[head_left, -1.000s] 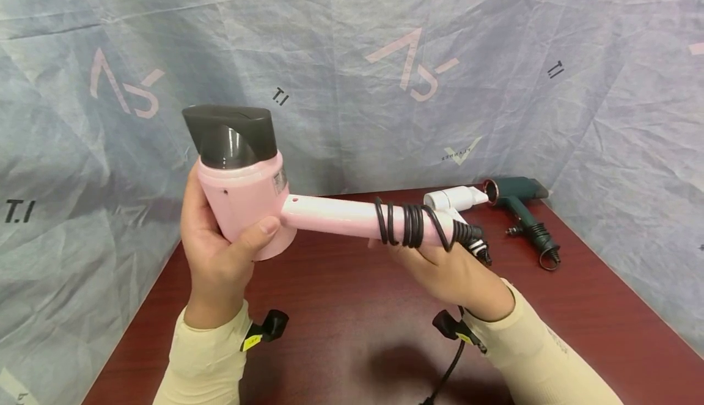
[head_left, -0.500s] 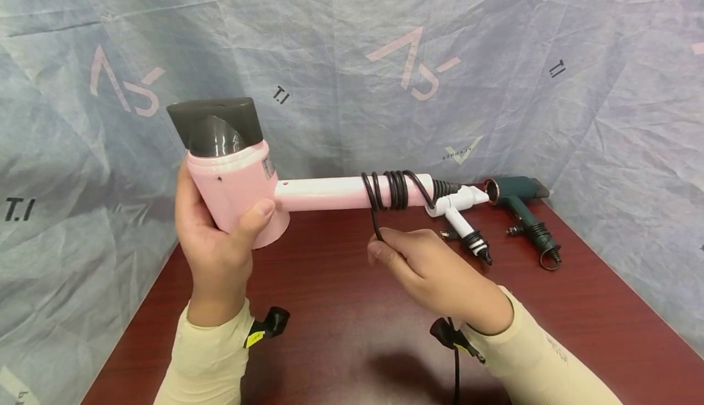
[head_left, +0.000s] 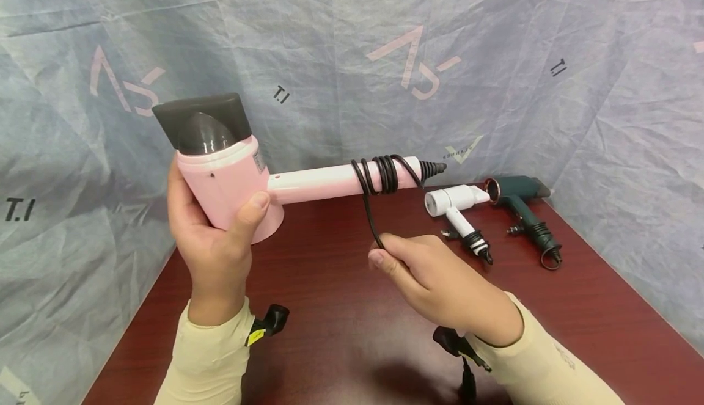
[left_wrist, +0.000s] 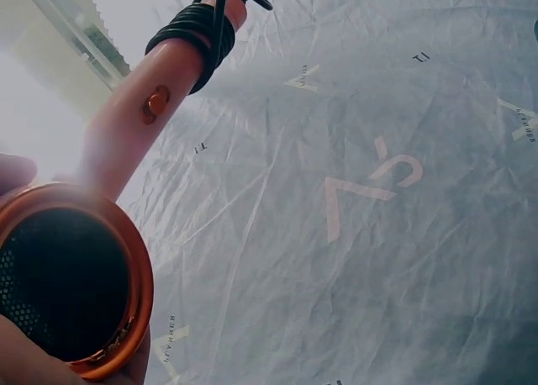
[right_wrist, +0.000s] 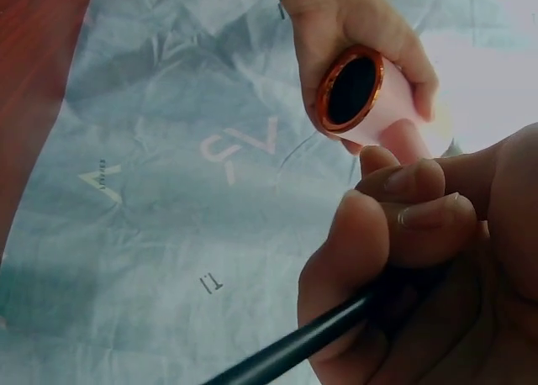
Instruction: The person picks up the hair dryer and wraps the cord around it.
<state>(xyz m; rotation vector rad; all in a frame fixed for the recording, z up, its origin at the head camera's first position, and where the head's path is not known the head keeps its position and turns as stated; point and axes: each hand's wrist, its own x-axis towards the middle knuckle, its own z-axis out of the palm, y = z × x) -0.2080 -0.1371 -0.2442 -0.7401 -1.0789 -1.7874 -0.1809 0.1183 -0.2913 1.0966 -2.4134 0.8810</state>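
A pink hair dryer with a dark nozzle is held up in my left hand, fingers round the barrel and thumb in front. Its handle points right, with several turns of black cord wound near the end. Below the handle my right hand grips the cord's free length, which runs taut from the coils into the fingers. In the left wrist view the copper-rimmed rear grille and a switch show. Curled fingers of the right hand enclose the cord in the right wrist view.
On the reddish-brown table, a white hair dryer and a dark green one lie at the right rear, cords wrapped round their handles. The cord's plug end hangs below my right wrist. Grey printed cloth surrounds the table.
The pink hair dryer has moved left and up, its handle end rising. My right hand has come down from behind the handle, drawing a length of cord away from the coils.
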